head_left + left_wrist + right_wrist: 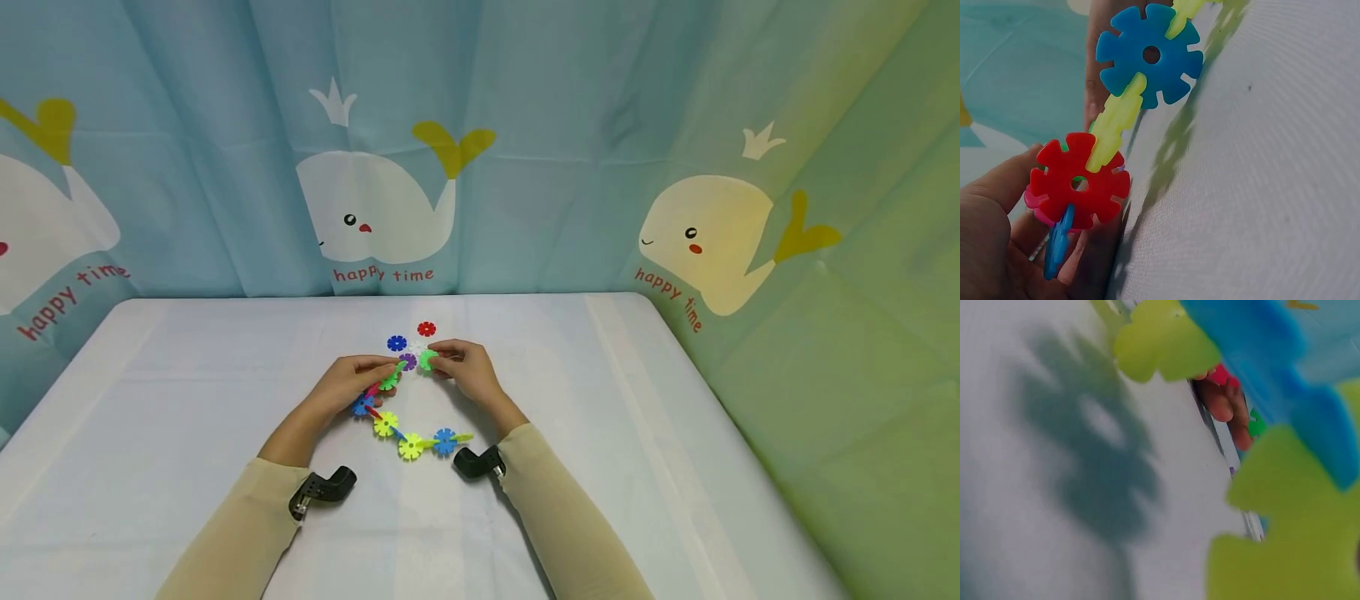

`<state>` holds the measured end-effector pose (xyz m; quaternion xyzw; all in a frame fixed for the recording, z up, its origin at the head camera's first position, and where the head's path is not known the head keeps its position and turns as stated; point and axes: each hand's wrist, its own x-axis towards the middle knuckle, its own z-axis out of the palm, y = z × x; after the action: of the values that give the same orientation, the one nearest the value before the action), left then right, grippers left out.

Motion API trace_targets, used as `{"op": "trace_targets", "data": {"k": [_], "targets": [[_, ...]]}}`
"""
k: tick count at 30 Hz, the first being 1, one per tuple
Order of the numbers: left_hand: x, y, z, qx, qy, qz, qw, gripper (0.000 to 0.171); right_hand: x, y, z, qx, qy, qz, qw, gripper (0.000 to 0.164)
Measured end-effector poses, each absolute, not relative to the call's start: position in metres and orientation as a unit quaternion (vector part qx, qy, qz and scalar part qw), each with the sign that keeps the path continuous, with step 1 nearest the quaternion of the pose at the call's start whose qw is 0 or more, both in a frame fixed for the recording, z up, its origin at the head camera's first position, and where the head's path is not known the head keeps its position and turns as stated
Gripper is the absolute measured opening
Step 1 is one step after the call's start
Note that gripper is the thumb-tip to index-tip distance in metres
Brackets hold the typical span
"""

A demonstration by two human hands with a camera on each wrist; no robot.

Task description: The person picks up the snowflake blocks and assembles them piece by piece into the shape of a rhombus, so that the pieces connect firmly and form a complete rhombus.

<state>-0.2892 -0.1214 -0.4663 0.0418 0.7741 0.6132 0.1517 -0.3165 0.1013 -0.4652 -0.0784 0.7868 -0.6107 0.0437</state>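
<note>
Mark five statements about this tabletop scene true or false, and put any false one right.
1. The right hand holds a bright green, notched plastic disc. True.
2. The left hand is holding nothing. False: the left hand grips a chain of interlocked, multicoloured, notched plastic discs.
3. The loose red disc of notched plastic lies under the chain. False: the loose red disc lies apart, beyond the chain.
4. White cartoon whales decorate the blue fabric curtain. True.
5. The long fabric sleeves are beige. True.
</note>
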Motion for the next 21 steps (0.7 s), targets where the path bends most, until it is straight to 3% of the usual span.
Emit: {"op": "trace_targets", "data": {"k": [21], "targets": [[-0.2924,-0.1179,-0.4687,0.056,0.840,0.526,0.118,0.049,-0.3141,0.0974,-0.4631,-0.112,0.768,-0.625,0.084,0.028]]}}
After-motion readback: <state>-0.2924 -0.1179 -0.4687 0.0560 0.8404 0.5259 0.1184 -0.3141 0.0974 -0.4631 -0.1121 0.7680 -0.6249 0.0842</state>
